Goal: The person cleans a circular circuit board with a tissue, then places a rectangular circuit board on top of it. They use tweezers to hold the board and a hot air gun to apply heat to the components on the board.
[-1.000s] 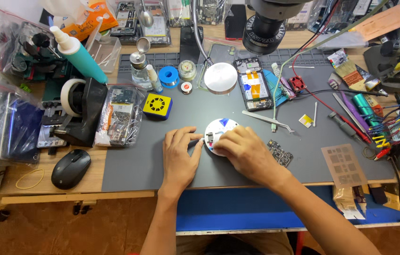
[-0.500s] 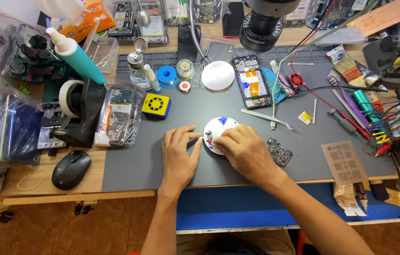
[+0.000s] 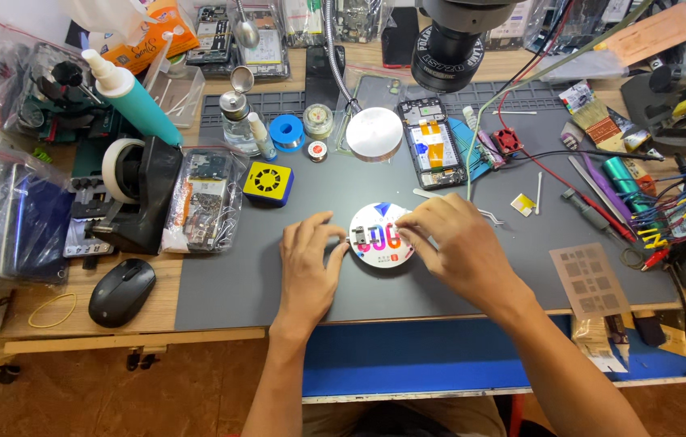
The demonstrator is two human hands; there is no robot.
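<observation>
Round white disc (image 3: 381,235) lies on the bench (image 3: 294,299), steadied by the left hand (image 3: 308,260). Right hand (image 3: 458,243) pinches narrow at its edge; what the grip holds I cannot tell, and the work looks unfinished.

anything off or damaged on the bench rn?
One thing: a phone lies opened above the hands with its back cover off and its insides bare. Otherwise it is crowded but not spilled. Left hand and right hand steady a round white disc lying flat on the grey mat.

An orange packet (image 3: 153,32) lies at the worktop's far left corner; clear bags (image 3: 205,202) of parts sit along its left edge (image 3: 15,218).
</observation>
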